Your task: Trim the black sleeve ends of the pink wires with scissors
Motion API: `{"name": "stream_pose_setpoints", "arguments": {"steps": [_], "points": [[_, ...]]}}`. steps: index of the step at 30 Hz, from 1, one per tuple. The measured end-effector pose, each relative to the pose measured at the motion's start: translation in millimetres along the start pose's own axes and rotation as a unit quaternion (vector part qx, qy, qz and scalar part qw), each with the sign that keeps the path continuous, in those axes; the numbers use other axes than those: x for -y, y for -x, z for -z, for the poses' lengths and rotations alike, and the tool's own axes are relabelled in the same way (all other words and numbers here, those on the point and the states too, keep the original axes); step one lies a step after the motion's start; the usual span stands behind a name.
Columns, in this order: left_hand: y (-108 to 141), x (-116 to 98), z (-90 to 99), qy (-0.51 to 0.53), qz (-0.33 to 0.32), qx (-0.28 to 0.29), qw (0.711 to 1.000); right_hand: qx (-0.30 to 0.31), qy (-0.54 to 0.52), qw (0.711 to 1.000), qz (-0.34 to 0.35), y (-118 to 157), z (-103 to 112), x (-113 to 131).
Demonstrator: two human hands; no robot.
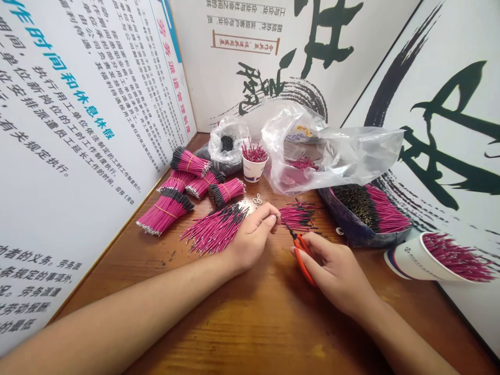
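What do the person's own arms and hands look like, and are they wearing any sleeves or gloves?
Both arms are bare: neither the left forearm nor the right forearm shows a sleeve. The left hand and right hand wear no gloves, and no watch, bracelet or ring is visible on either.

Bare left forearm (117, 312) runs in from lower left, bare right forearm (402, 336) from lower right. Left hand (252, 237) sits centre frame, back up, wrist slightly bent, fingertips (272, 220) pinched toward the thumb. Right hand (336, 273) sits just right and lower, fingers curled closed. Hands near, not touching.
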State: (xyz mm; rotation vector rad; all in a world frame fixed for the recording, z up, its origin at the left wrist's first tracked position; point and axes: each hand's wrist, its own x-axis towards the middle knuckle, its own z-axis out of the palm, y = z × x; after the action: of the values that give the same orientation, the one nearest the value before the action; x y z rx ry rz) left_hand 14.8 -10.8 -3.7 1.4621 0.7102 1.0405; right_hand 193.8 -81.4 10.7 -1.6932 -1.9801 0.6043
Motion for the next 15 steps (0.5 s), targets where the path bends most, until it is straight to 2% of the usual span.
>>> {"name": "stream_pose_setpoints", "arguments": {"steps": [15], "points": [[-0.4, 3.2, -0.8, 0.014, 0.009, 0.013, 1.0, 0.018, -0.004, 1.0, 0.01, 0.3, -3.3, -0.2]]}}
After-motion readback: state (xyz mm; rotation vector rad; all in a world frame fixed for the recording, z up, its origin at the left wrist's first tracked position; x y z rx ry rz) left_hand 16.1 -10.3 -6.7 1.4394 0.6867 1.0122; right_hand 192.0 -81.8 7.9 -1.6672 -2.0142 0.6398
